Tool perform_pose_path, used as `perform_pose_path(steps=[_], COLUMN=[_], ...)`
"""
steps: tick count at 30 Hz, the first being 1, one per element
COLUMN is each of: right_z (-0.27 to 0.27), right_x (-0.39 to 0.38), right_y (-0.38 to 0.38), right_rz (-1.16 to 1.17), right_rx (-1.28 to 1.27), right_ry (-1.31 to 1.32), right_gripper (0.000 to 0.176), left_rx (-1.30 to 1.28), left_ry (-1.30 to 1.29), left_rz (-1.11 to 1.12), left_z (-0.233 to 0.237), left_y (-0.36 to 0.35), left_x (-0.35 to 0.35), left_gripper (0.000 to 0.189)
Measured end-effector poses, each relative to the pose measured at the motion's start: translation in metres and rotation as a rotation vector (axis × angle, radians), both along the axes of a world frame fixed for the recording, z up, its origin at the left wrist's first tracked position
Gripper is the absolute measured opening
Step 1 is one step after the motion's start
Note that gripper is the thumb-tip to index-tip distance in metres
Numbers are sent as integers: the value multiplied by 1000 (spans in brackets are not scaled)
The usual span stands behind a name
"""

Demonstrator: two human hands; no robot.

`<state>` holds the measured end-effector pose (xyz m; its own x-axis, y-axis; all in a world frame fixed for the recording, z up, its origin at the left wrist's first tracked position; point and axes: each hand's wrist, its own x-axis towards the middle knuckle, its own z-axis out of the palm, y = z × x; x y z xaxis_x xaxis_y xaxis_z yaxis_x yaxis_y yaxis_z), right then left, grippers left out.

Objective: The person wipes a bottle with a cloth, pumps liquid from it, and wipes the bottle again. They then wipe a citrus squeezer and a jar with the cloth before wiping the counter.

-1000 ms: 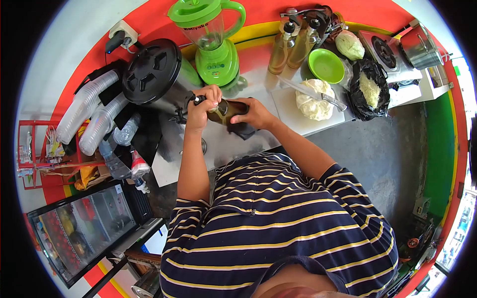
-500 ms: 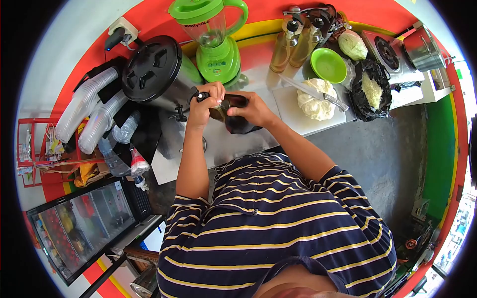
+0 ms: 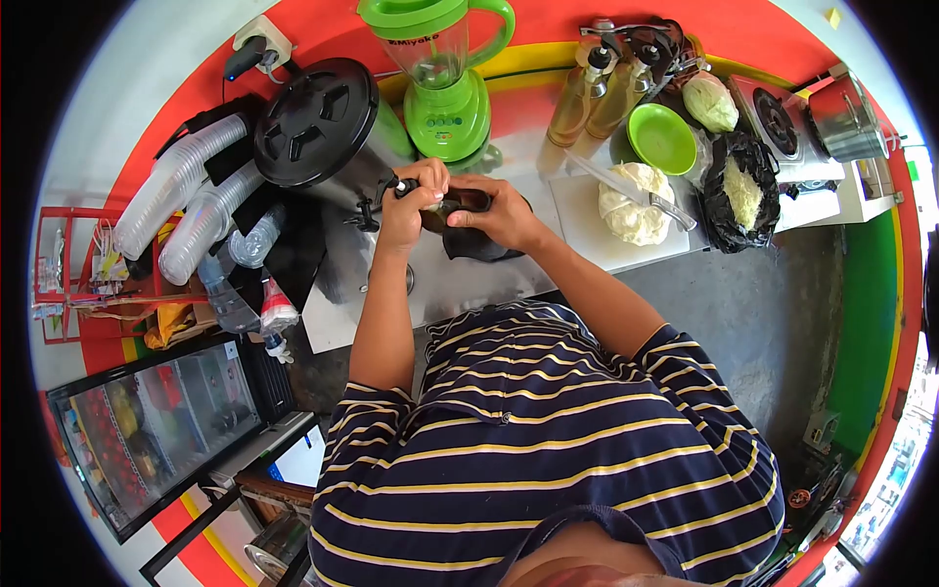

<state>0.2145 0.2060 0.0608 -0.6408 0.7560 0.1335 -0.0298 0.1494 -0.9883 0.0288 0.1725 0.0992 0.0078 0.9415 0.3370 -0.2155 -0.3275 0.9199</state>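
My left hand (image 3: 409,207) is closed around the neck of a bottle with a black top (image 3: 402,187), just in front of the green blender (image 3: 447,117). Beside it, my right hand (image 3: 497,217) grips a dark object (image 3: 474,243) that looks like a black bag or container; its exact shape is partly hidden by the fingers. The two hands are close together over the metal counter (image 3: 440,289). To their right, a knife (image 3: 626,186) lies across a pale cabbage (image 3: 636,210) on a white cutting board (image 3: 577,210).
A steel dispenser with a black lid (image 3: 315,122) and stacked plastic cups (image 3: 181,186) stand at left. Two oil bottles (image 3: 577,103), a green bowl (image 3: 662,139), a black bag of shreds (image 3: 740,196) and a stove (image 3: 776,119) are at right.
The view has shifted slightly, so the counter items appear farther right. Both hands keep their hold, and the dark object looks slightly turned or opened out.
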Motion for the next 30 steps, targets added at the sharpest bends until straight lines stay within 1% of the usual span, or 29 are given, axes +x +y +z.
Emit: perform_pose_path(steps=[2,3,5,6,7,8,10,12,14,15,17,18,20,21,22,24,26,27,28,30], right_z=[-15,-27,-57,-52,-48,-45,-32,-23,-26,-35,-63,-64,-68,-67,-54,-28,-6,-4,-6,-15], right_x=[2,7,14,14,18,18,10,7,7,9,22,27,37,36,31,14,-4,-9,-7,2], right_y=[-3,-3,0,-1,-1,1,6,5,1,-2,-6,-7,-10,-4,0,0,-11,-11,-12,-15], right_rz=[46,37,59,71,107,107,32,39,12,14,32,33,49,61,58,86,-16,-52,-57,-51], right_rx=[-210,-232,-256,-288,-380,-382,-133,-160,-85,-87,-233,-228,-366,-332,-334,-46,-70,-81,-82,160], right_ry=[138,98,97,95,127,125,-27,-6,8,9,39,41,13,-55,-60,-98,2,-22,-20,-24], right_gripper=[63,61,62,62,62,62,62,63,64,64,66,66,67,74,74,81,88,94,94,98], left_rx=[2,-4,5,5,6,4,-13,-12,-14,-12,2,7,-9,-9,-10,-21,-24,-12,-12,8], left_ry=[-48,-32,-35,-41,-46,-49,-66,-72,-73,-70,-64,-61,-39,-43,-31,-27,21,57,59,88], left_rz=[-73,-73,-57,-50,-51,-50,-52,-44,-39,-48,-64,-63,-54,-55,-81,-114,-158,-169,-174,-173], left_z=[1,2,0,0,0,0,-2,-3,-3,-2,-1,0,1,1,2,2,5,6,7,10], left_y=[-2,-3,-4,-4,-5,-5,-3,-4,-5,-7,-7,-7,-8,-7,-4,1,6,8,8,5], left_x=[-1,-1,-2,-1,-1,-1,-4,-3,-5,-4,-3,-3,1,2,3,9,15,17,19,23], left_gripper=[25,26,26,26,27,27,28,28,28,27,27,27,26,26,26,26,26,25,25,26])
